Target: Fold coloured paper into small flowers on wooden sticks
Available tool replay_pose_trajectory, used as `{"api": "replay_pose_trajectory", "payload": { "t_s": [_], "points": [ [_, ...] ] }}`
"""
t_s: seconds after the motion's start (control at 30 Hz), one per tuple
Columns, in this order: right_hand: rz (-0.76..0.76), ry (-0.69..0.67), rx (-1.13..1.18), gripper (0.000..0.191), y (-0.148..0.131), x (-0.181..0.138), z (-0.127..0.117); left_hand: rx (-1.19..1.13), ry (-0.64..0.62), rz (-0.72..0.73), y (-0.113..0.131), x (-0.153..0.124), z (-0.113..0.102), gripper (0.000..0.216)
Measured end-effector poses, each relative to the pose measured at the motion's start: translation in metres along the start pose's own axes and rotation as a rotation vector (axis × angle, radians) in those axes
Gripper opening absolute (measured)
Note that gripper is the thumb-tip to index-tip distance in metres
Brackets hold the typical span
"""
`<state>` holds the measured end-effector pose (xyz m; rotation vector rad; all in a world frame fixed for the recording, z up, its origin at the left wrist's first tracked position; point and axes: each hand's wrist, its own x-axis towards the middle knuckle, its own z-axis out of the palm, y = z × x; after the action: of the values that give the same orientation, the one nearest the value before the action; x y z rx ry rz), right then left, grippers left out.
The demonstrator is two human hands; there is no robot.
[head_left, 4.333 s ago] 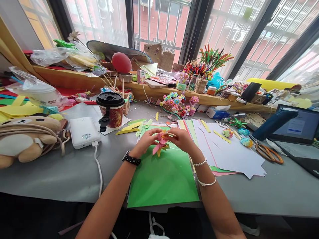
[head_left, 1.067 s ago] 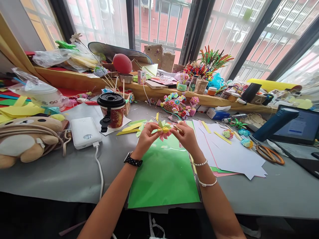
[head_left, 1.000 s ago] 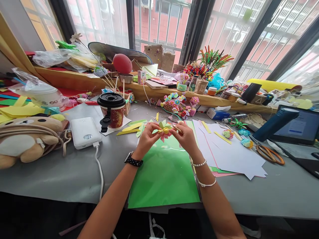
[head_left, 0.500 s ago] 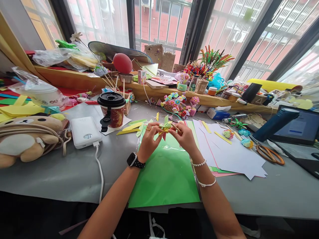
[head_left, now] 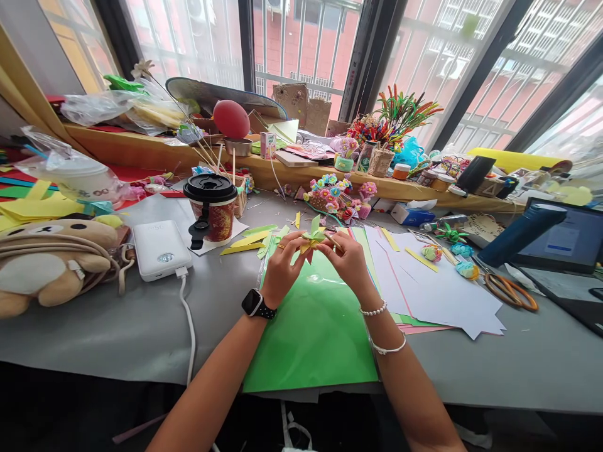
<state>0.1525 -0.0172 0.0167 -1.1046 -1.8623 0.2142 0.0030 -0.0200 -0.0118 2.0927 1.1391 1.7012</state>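
Note:
A small folded paper flower (head_left: 314,236) in green, yellow and pink is held between both hands, above a green sheet (head_left: 311,342) in a clear sleeve. My left hand (head_left: 282,267) pinches its left side, thumb and fingers closed. From the right, my right hand (head_left: 347,260) grips the flower's edge with closed fingertips. A thin wooden-looking stick (head_left: 334,242) also shows between the right fingers; its kind is unclear. Fingers hide part of the flower. Green and yellow paper strips (head_left: 249,240) lie just beyond my left hand.
A lidded paper cup (head_left: 211,207) and a white power bank (head_left: 161,250) with its cable stand at left. White paper sheets (head_left: 438,282), orange-handled scissors (head_left: 511,292) and a laptop (head_left: 565,235) lie at right. Paper flowers (head_left: 334,194) sit behind my hands.
Both hands stay almost in place. The flower has tilted slightly, and less of its pink point shows below the fingers. My right wrist has shifted a little to the left.

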Motion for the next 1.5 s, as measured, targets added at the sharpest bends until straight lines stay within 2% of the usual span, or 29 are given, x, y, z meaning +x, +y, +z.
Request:
{"api": "replay_pose_trajectory", "payload": {
  "t_s": [0.17,0.43,0.67,0.93,1.23,1.5],
  "points": [
    [0.014,-0.001,0.004,0.028,0.0011,0.0002,0.0004,0.001,-0.011,-0.052,-0.0013,-0.0012,0.0008,0.010],
    [0.037,0.037,-0.017,0.030,0.0037,0.0023,0.0005,0.044,-0.020,-0.054,0.0018,-0.0011,-0.0004,0.008],
    [0.039,0.051,-0.071,0.031,0.0012,0.0028,-0.0003,0.119,-0.001,0.027,-0.0005,-0.0018,0.0009,0.007],
    [0.003,0.087,-0.103,0.028,-0.0003,0.0029,-0.0011,0.215,0.124,0.271,-0.0064,-0.0004,0.0041,0.003],
    [-0.024,0.104,-0.101,0.021,0.0000,0.0030,-0.0032,0.219,0.126,0.295,-0.0049,0.0000,0.0036,0.003],
    [-0.046,0.109,-0.107,0.022,0.0035,0.0035,-0.0031,0.193,0.111,0.278,-0.0049,0.0001,0.0040,0.004]
  ]
}}
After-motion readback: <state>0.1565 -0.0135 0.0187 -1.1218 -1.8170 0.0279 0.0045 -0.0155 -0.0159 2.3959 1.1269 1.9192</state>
